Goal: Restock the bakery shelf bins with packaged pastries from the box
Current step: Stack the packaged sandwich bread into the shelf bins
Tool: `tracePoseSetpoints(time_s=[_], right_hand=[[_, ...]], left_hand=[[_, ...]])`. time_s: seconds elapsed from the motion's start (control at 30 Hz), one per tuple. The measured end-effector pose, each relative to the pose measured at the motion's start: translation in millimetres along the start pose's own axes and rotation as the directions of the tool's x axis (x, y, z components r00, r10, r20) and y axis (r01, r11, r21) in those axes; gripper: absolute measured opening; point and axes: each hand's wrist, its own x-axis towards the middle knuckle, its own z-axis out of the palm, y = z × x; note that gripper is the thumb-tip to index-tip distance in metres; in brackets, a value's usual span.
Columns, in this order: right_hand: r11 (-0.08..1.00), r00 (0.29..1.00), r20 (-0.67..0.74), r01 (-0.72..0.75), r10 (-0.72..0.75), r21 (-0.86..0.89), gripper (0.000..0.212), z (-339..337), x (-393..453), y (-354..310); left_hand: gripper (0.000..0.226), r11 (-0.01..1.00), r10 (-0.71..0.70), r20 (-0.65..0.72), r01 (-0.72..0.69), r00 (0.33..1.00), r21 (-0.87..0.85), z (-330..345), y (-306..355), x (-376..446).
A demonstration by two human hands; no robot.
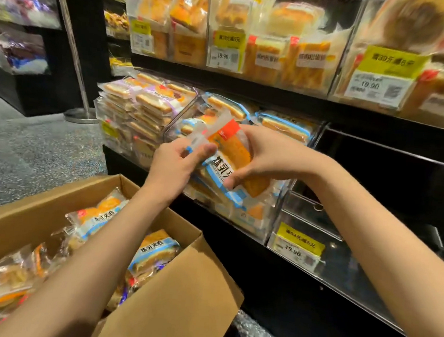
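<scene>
Both my hands hold one packaged pastry, an orange bun in a clear wrapper with a blue and white label and a red corner. My left hand pinches its left edge. My right hand grips its right side, thumb underneath. The pack is in front of a clear shelf bin that holds several packs of the same kind. Below left stands the open cardboard box with several more blue-labelled pastries inside.
Left of that bin, another clear bin is stacked with purple-labelled pastries. To the right is an empty-looking clear bin with a yellow price tag. The upper shelf carries bins of bread packs. A metal post base stands on the grey floor.
</scene>
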Motion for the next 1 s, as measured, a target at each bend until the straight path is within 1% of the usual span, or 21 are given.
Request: tracePoseSetpoints(time_s=[0.07, 0.1, 0.13, 0.2, 0.23, 0.3, 0.37, 0.4, 0.43, 0.57, 0.63, 0.67, 0.73, 0.8, 0.87, 0.93, 1.0], right_hand=[[0.998, 0.999, -0.041, 0.002, -0.005, -0.070, 0.064, -4.4, 3.7, 4.3], [0.995, 0.996, -0.089, 0.005, -0.014, -0.104, 0.059, -6.9, 4.8, 5.4], [0.991, 0.989, -0.144, 0.008, -0.028, -0.136, 0.054, -9.7, 5.2, 5.6], [0.990, 0.961, -0.273, -0.003, -0.035, -0.140, 0.050, -16.7, 3.9, 7.1], [0.994, 0.938, -0.346, -0.004, -0.033, -0.105, 0.052, -19.9, 2.8, 8.0], [0.999, 0.861, -0.508, 0.023, -0.035, -0.030, 0.053, -24.1, 1.9, 13.0], [1.000, 0.769, -0.639, -0.008, 0.010, 0.006, 0.049, -22.6, 3.1, 18.6], [0.999, 0.739, -0.672, -0.034, 0.037, 0.017, 0.047, -19.4, 4.2, 21.7], [0.998, 0.730, -0.681, -0.052, 0.059, 0.031, 0.046, -15.5, 5.1, 24.9], [0.997, 0.772, -0.634, -0.079, 0.051, -0.016, 0.042, 5.5, 10.2, 34.9], [0.993, 0.788, -0.614, -0.101, 0.041, -0.062, 0.040, 11.9, 14.5, 37.7], [0.989, 0.798, -0.601, -0.116, 0.037, -0.093, 0.039, 12.7, 16.0, 37.9], [0.973, 0.838, -0.544, -0.151, 0.033, -0.174, 0.039, 10.7, 18.1, 37.3], [0.941, 0.888, -0.455, -0.203, 0.060, -0.272, 0.041, 5.5, 18.1, 37.3], [0.907, 0.910, -0.402, -0.252, 0.103, -0.338, 0.041, 0.3, 16.7, 37.6], [0.881, 0.918, -0.371, -0.287, 0.140, -0.376, 0.042, -3.8, 14.7, 38.3], [0.862, 0.923, -0.348, -0.306, 0.164, -0.405, 0.043, -5.2, 13.2, 38.7]], left_hand=[[0.010, 0.999, 0.022, -0.021, -0.023, 1.000, -0.041, 4.4, -1.9, 2.6], [0.012, 0.998, 0.038, -0.047, -0.040, 0.998, -0.056, 7.0, -2.5, 3.7], [0.013, 0.996, 0.048, -0.098, -0.054, 0.994, -0.065, 9.4, -4.1, 5.9], [0.015, 0.992, 0.057, -0.269, -0.086, 0.961, -0.095, 12.5, -7.0, 12.2], [0.018, 0.989, 0.050, -0.349, -0.096, 0.936, -0.115, 12.9, -8.8, 15.7], [0.026, 0.992, 0.011, -0.432, -0.065, 0.902, -0.109, 12.3, -11.4, 20.5], [0.038, 0.998, -0.017, -0.453, -0.016, 0.891, -0.069, 14.6, -17.7, 23.1], [0.045, 0.999, -0.026, -0.456, 0.002, 0.890, -0.053, 16.6, -21.5, 23.5], [0.053, 0.999, -0.037, -0.456, 0.019, 0.889, -0.045, 18.8, -24.4, 23.3], [0.083, 0.997, -0.074, -0.392, 0.069, 0.917, -0.026, 24.4, -39.4, 26.5], [0.093, 0.998, -0.053, -0.339, 0.066, 0.939, 0.025, 22.2, -44.3, 33.1], [0.098, 0.996, -0.021, -0.305, 0.046, 0.952, 0.077, 19.7, -44.9, 39.6], [0.109, 0.977, 0.046, -0.201, -0.003, 0.978, 0.213, 15.0, -44.0, 58.6], [0.117, 0.943, 0.109, -0.097, -0.072, 0.989, 0.325, 13.5, -42.1, 82.1], [0.124, 0.907, 0.204, 0.013, -0.194, 0.979, 0.375, 16.2, -41.6, 101.5], [0.129, 0.856, 0.283, 0.120, -0.307, 0.952, 0.415, 23.0, -46.8, 112.8], [0.131, 0.821, 0.306, 0.183, -0.356, 0.934, 0.447, 27.5, -52.9, 114.8]])
